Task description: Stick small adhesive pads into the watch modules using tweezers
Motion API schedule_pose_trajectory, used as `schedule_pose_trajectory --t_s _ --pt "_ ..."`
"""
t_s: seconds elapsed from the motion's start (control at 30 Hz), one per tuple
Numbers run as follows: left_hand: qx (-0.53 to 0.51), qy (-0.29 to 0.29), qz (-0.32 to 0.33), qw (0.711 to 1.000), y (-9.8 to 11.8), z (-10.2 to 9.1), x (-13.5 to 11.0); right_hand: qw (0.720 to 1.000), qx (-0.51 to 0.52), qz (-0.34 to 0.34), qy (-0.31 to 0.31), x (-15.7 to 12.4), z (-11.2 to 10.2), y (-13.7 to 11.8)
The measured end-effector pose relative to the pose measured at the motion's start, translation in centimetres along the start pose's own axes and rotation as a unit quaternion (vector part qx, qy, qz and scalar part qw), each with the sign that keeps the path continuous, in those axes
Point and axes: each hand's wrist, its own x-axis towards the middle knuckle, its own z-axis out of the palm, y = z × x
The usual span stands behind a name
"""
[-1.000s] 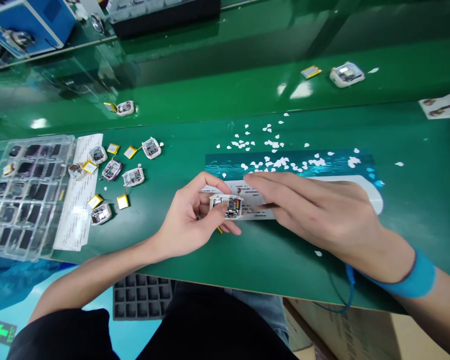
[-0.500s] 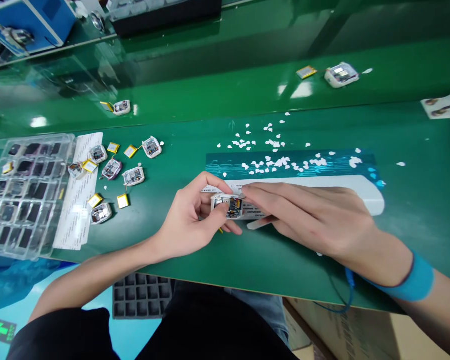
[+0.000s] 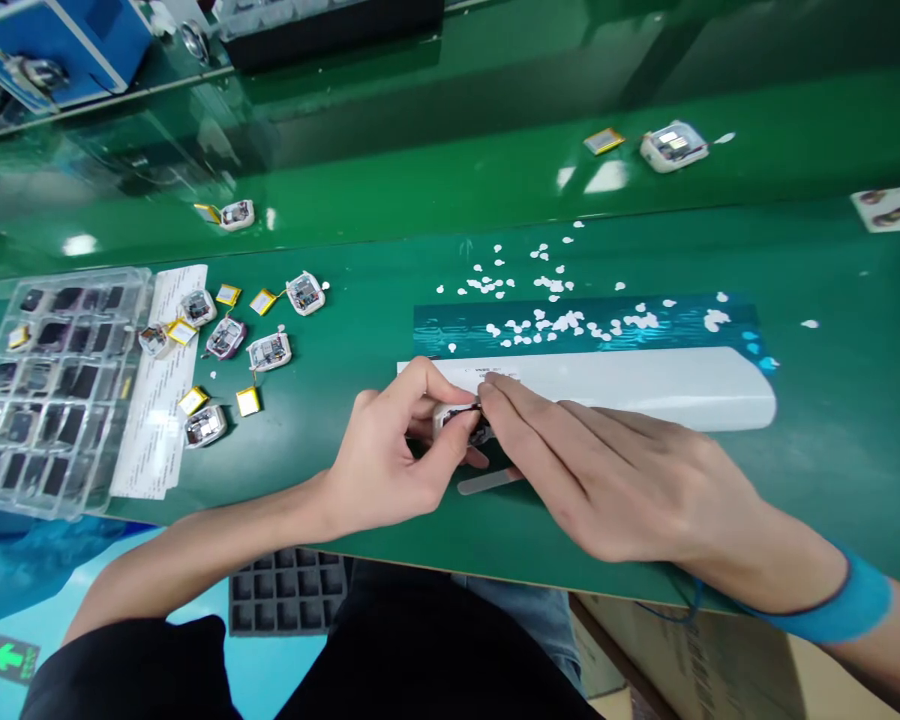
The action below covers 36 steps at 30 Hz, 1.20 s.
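My left hand [image 3: 394, 450] is closed around a small white device case [image 3: 461, 418] with an exposed circuit board, held just above the green mat [image 3: 832, 470]. My right hand [image 3: 615, 470] reaches in from the right, its fingertips pinched together on top of the case; what they pinch is too small to make out. A thin pale stick [image 3: 487, 483] lies on the mat under the right fingers. Behind the hands lies a long white label sheet [image 3: 645, 385].
At the left lie several more open cases [image 3: 268, 351] with yellow batteries [image 3: 247, 401], a paper strip [image 3: 157, 390] and a clear compartment tray [image 3: 41, 385]. Small white scraps [image 3: 555, 320] dot the mat behind the sheet. One case [image 3: 671, 147] sits on the far belt.
Both hands have pulled the case a little toward me, off the label sheet. My right fingertips have closed in onto the top of the case. The sheet's left end now shows.
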Motion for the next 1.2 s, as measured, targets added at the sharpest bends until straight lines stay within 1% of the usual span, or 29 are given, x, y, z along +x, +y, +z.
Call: schedule_pose_trajectory --t_s 0.07,0.1,0.17,0.2,0.3,0.4,0.47,0.5,0.53,0.67,0.83,0.87,0.9,0.97,1.0,1.03,1.07,1.13,1.2 --pt "-0.005 0.007 -0.011 1.0 -0.2 0.1 -0.1 1.0 0.005 0.004 0.0 0.1 -0.2 0.2" --pt "-0.01 0.007 -0.018 1.0 -0.3 0.1 -0.2 0.999 0.028 0.015 -0.001 0.1 -0.1 0.4" --pt "-0.023 -0.002 -0.029 0.999 -0.6 0.2 -0.3 0.992 0.115 0.055 0.0 0.0 0.2 0.7" --pt "-0.027 -0.011 -0.03 0.999 -0.7 0.2 -0.3 0.982 0.169 0.082 0.002 0.0 0.3 0.8" --pt "-0.039 -0.034 -0.012 0.999 -1.0 0.2 -0.4 0.932 0.32 0.168 0.011 0.2 0.9 1.0" --pt "-0.047 -0.042 0.01 0.998 -0.9 0.2 -0.4 0.866 0.438 0.242 0.013 0.6 1.3 1.1" --pt "-0.047 -0.042 0.022 0.998 -0.8 0.1 -0.4 0.827 0.488 0.278 -0.004 0.7 1.3 1.3" --pt "-0.047 -0.041 0.026 0.998 -0.8 0.1 -0.4 0.818 0.496 0.291 -0.01 0.7 1.2 1.3" --pt "-0.048 -0.042 0.028 0.998 -0.7 0.1 -0.4 0.816 0.496 0.298 -0.013 0.7 1.1 1.3" --pt "-0.035 -0.057 0.035 0.997 -0.6 0.0 -0.4 0.821 0.479 0.311 -0.003 0.7 0.8 1.1" --pt "0.004 -0.075 0.112 0.991 -1.2 -0.6 0.4 0.819 0.481 0.311 0.028 1.0 0.8 0.6" --pt "0.014 -0.075 0.126 0.989 -1.2 -0.8 0.6 0.828 0.47 0.305 0.03 0.9 0.9 0.7" --pt "0.028 -0.072 0.139 0.987 -1.2 -0.9 0.8 0.846 0.447 0.29 0.033 0.9 1.0 0.9" --pt "0.067 -0.061 0.172 0.981 -1.2 -1.2 1.1 0.891 0.376 0.247 0.054 0.6 1.1 1.7" --pt "0.09 -0.055 0.19 0.976 -1.2 -1.3 1.2 0.908 0.344 0.229 0.072 0.5 1.2 2.2" --pt "0.114 -0.051 0.211 0.97 -1.2 -1.4 1.3 0.917 0.322 0.216 0.089 0.3 1.3 2.8" --pt "0.138 -0.051 0.233 0.961 -1.2 -1.5 1.4 0.921 0.307 0.214 0.107 0.0 1.4 3.5" --pt "0.185 -0.058 0.274 0.942 -1.5 -1.5 1.5 0.912 0.311 0.238 0.123 -0.4 1.4 4.8" --pt "0.222 -0.074 0.289 0.928 -2.0 -1.5 1.6 0.887 0.344 0.286 0.112 -0.9 1.4 6.1"
